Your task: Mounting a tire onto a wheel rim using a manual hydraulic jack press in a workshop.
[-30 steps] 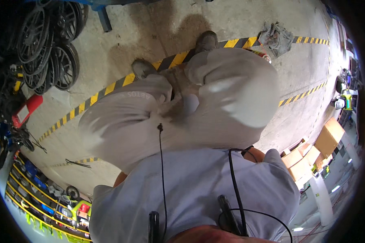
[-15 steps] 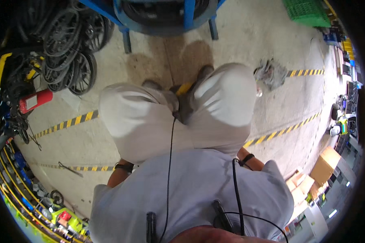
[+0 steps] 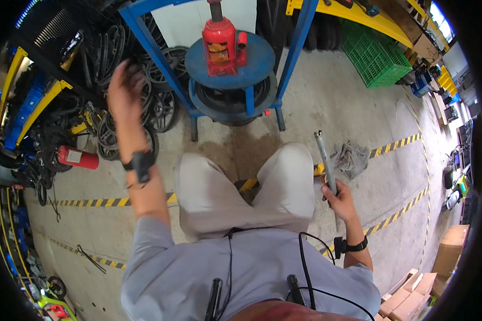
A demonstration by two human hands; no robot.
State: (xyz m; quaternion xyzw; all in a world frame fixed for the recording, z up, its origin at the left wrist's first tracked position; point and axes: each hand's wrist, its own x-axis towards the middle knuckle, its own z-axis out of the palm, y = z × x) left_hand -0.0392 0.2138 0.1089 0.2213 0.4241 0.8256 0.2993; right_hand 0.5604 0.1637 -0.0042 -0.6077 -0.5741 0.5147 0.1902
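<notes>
Two hands are in view, both nearer to us than the red jack, which is our landmark. We locate the metal tube to the right of the jack and nearer to the body. Our right hand grips the tube, fingers closed around its lower part, with the longer portion projecting free. Our left hand is raised to the left of the jack; it is blurred, so we cannot tell how far its fingers are open, and we see nothing held in it.

Hazards:
- Tube strike: because the grip is off-centre, the free end could swing and hit the jack or the blue frame around it.
- Jack shift: the jack stands upright on a round blue plate. We cannot see any fastening; a sideways knock could slide or tip it.
- Hand contact: the frame's near-left upright lies between the left hand and the jack. A quick, unguided reach could bruise the knuckles.
- Footing: a grey rag lies on the floor, right of the jack and nearer to us. Stepping on it could cause a slip.
</notes>
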